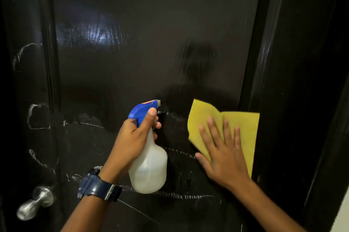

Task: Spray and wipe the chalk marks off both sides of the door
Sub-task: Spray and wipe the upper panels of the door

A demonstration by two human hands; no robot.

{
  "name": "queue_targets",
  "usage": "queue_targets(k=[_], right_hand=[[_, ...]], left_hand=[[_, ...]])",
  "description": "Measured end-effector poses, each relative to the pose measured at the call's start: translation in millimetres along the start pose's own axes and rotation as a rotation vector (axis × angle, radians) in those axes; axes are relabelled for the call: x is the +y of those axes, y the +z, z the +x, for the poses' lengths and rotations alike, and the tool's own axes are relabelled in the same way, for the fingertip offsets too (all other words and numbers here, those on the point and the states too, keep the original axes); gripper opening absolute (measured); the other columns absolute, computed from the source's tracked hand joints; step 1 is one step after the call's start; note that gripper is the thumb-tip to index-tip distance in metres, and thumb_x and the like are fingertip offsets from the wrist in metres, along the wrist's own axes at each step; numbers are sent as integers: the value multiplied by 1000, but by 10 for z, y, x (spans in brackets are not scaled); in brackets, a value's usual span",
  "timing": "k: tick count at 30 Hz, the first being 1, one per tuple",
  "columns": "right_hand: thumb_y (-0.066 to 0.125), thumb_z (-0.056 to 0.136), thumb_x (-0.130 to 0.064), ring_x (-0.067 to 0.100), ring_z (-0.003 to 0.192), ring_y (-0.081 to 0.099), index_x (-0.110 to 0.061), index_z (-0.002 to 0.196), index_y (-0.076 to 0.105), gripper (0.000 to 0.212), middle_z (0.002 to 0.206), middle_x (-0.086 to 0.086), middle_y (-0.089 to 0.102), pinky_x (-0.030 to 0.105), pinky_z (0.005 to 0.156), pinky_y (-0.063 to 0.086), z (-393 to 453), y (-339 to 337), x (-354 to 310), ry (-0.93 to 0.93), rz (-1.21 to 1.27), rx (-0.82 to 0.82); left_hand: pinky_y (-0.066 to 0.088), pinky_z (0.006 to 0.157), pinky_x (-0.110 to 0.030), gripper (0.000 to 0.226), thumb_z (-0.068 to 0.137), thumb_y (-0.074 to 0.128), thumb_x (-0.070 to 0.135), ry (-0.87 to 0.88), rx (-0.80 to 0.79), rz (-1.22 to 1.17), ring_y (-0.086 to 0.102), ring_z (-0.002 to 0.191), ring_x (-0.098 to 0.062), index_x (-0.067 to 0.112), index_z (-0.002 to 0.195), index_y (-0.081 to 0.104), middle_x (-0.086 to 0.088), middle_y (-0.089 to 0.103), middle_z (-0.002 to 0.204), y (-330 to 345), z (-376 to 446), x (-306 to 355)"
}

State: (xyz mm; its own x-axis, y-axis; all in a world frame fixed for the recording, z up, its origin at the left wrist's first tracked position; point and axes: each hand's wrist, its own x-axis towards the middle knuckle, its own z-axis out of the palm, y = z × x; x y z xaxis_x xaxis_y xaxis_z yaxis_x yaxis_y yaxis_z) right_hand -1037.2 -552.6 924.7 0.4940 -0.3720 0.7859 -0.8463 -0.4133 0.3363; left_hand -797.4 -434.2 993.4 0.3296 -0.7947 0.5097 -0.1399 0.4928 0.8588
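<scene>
A person's right hand is pressing a yellow cloth flat, fingers spread, against the dark door near its right edge; the left hand is gripping a white spray bottle just beside it; chalk marks are showing lower down, above the metal knob.

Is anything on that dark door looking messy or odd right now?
Yes. White chalk marks are scrawled over the door, mostly low down and along its left edge. The upper middle looks shiny and wiped. The right hand presses a yellow cloth flat; the left hand grips a spray bottle.
</scene>
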Motion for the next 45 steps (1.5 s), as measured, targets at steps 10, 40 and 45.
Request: queue_targets(k=[10, 40, 45], right_hand=[[23, 96, -74, 38, 154, -6, -24, 162, 9, 84, 169, 6, -1, 59, 122, -3, 1083, -419, -108, 135, -29, 106], [37, 93, -73, 42, 153, 7, -30, 160, 18, 82, 168, 10, 10, 63, 120, 12, 1475, -162, -859, -781, -261, 36], [38, 93, -73, 43, 153, 3, -28, 161, 14, 85, 168, 12, 5, 63, 121, 6, 1631, -51, -1412, -755, -267, 25]], left_hand=[[53, 66, -28, 50, 86, 53, 62, -27, 61, 64, 63, 63, -12, 15, 84, 70, -4, 73, 79, -18, 49, -61], [59, 78, -45, 59, 81, 50, 70, -22, 312, 268, 70, 69, -16, 15, 85, 73, -4, 75, 82, -1630, 362, -315], [60, 75, -42, 55, 83, 48, 69, -8, 381, 300, 70, 68, -13, 19, 86, 71, -3, 74, 80, -2110, 410, -380]])
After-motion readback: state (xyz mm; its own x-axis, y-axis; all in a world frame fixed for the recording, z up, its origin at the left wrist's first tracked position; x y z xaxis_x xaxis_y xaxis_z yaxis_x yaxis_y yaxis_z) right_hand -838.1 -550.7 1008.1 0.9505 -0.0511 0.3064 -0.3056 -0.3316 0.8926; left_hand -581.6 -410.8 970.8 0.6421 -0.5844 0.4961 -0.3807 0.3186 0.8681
